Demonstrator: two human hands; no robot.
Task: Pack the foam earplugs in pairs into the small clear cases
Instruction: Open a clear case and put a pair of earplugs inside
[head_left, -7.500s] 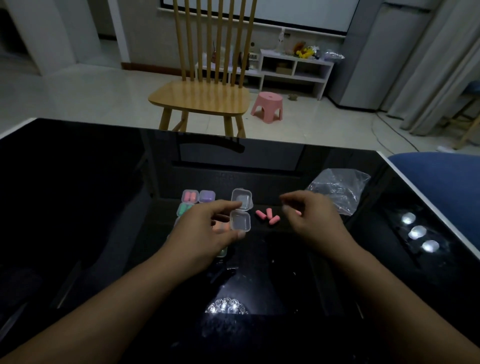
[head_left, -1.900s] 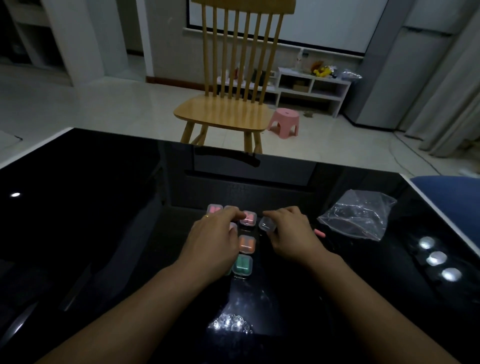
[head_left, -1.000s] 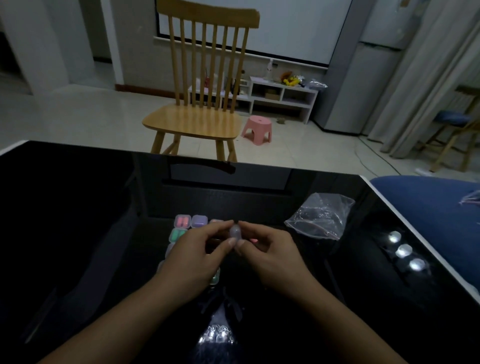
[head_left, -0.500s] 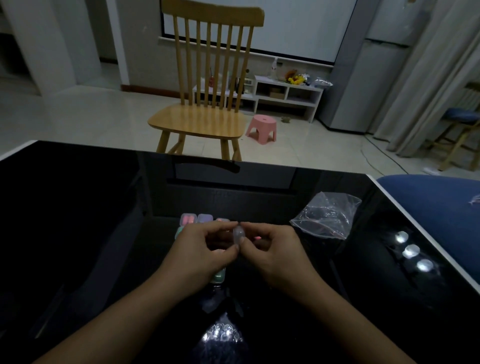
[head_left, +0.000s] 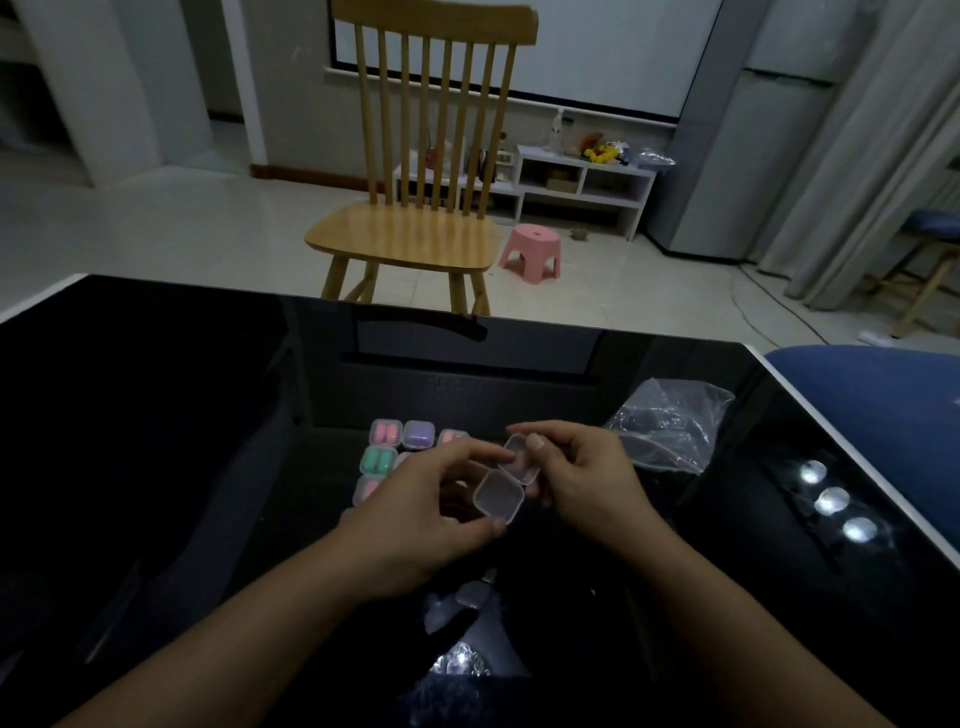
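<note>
**Clear plastic case open between both hands**

Clear, thin plastic is what we are handling: a small hinged case (head_left: 506, 480) held open just above the black counter (head_left: 156, 415), a little below the middle of the frame. Our left hand (head_left: 415, 514) curls round the lower half, thumb under its near edge; our right hand (head_left: 587, 478) pinches the upper half by its rim. We judge the case to be very light, stiff but brittle at the hinge, and slick, so the corners and rims are the safest hold, with gentle pressure only. It looks empty. To its left, filled cases (head_left: 387, 457) sit in a tight cluster, showing pink, green and purple. Foam earplugs should be soft and squashy. No loose ones are visible; our hands may hide them. A crumpled plastic bag (head_left: 670, 431) lies right of centre.
</note>
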